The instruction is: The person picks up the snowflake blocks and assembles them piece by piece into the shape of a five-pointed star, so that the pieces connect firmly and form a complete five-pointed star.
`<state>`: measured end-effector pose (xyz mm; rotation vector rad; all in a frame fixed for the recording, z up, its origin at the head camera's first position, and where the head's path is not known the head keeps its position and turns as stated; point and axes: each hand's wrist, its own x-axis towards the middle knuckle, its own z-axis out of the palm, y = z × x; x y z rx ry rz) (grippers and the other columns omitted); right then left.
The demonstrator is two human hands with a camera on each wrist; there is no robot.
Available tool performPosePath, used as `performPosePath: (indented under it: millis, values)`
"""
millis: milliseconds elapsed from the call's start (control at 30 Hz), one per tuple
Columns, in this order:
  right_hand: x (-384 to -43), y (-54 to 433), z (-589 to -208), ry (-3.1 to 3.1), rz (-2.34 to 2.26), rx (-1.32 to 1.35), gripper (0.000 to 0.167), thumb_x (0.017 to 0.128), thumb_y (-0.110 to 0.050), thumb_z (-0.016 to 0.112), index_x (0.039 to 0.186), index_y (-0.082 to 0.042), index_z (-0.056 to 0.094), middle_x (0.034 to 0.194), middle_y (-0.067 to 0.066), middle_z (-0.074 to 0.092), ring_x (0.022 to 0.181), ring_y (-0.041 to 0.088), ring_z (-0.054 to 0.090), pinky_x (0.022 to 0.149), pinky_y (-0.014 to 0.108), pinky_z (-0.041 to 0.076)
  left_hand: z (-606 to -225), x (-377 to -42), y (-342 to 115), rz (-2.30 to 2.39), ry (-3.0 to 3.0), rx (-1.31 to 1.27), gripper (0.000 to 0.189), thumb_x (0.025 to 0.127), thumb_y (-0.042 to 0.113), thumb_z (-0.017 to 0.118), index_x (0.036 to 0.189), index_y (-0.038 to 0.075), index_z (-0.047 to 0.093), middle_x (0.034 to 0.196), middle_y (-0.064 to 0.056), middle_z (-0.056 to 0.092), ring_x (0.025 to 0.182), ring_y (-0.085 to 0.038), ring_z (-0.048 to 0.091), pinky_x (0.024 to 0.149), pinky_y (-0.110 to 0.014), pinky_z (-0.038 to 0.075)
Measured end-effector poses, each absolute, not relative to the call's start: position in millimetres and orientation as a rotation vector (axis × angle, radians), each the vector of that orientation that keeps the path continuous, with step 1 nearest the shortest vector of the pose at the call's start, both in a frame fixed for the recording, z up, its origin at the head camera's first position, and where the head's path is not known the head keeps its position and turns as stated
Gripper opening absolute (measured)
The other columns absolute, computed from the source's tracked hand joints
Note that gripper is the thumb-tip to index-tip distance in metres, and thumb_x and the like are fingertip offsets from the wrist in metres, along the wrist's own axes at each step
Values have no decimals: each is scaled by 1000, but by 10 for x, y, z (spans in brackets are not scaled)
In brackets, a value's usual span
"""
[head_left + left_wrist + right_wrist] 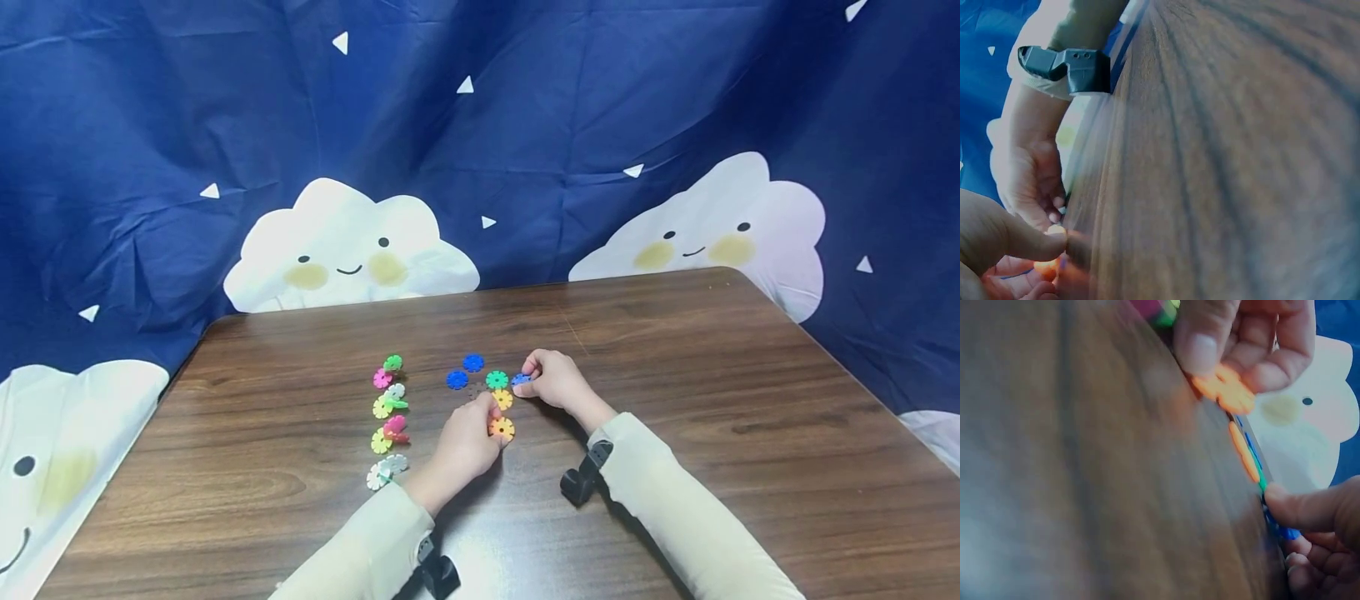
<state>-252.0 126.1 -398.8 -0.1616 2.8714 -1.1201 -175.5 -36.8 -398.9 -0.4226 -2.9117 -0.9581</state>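
Hands both low on the wooden counter (675, 400), working small plastic snowflake discs. Left hand (467, 442) pinches an orange disc (501, 428) between thumb and fingertips, near the counter's middle, held just off or on the surface — cannot tell which. Right hand (553, 381) has curled fingers closed on a blue disc (521, 379) at the counter top. Loose flat discs lie between and just beyond the hands: yellow disc (502, 399), green disc (497, 380), two more blue discs (465, 371). Well to the left, a row of joined disc pairs (387, 421) in pink, green, yellow, white.

Handling judgement: discs look light, thin, stiff plastic with notched rims — likely a bit slick on the faces and hard to lift when lying flat. Best taken by the rim, thumb and finger on opposite edges, leaving a notch free. Small enough to flick away if pressed on one side.

Cloud-print blue cloth (480, 125) hangs behind.
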Motion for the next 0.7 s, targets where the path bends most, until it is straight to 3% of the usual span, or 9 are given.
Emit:
performPosePath:
  millis: [167, 300, 400, 533, 700]
  values:
    - [-2438, 1277, -4011, 2940, -1150, -192, 29, 71, -16, 80, 83, -9, 55, 72, 1, 53, 68, 16, 49, 60, 26, 39, -3999, -1752, -388, -1184, -2861, -369, 18, 78, 1, 68, 82, 9, 52, 69, 0, 54, 62, -13, 48, 54, -24, 39]
    - [-2391, 1328, -4063, 2912, -1283, -177, 21, 73, -15, 78, 87, -9, 63, 67, -2, 60, 62, 11, 53, 58, 25, 43, -4000, -1758, -423, -1408, -2771, -286, 11, 80, -2, 63, 86, 5, 56, 73, -4, 58, 67, -13, 51, 59, -25, 43]
    - [-2350, 1368, -4106, 2754, -1511, -179, 15, 79, -9, 72, 91, -3, 67, 66, 0, 62, 58, 7, 55, 55, 22, 50, -3994, -1759, -446, -1660, -2650, -199, 8, 82, -2, 61, 89, 1, 60, 73, -5, 58, 66, -12, 52, 60, -25, 47]
    - [-2271, 1394, -4121, 2468, -1794, -214, 14, 85, 2, 62, 95, 12, 61, 72, 8, 65, 60, 6, 59, 56, 21, 55, -3953, -1733, -475, -1978, -2464, -47, 12, 86, 1, 58, 96, -3, 62, 72, -3, 56, 63, -12, 54, 56, -25, 51]
    - [-2120, 1379, -4059, 2394, -1898, -259, 10, 87, 4, 57, 91, 13, 56, 74, 13, 66, 63, 8, 62, 60, 22, 56, -3890, -1668, -485, -2253, -2253, 48, 15, 89, 2, 55, 101, -7, 58, 74, -2, 55, 64, -10, 56, 53, -20, 50]
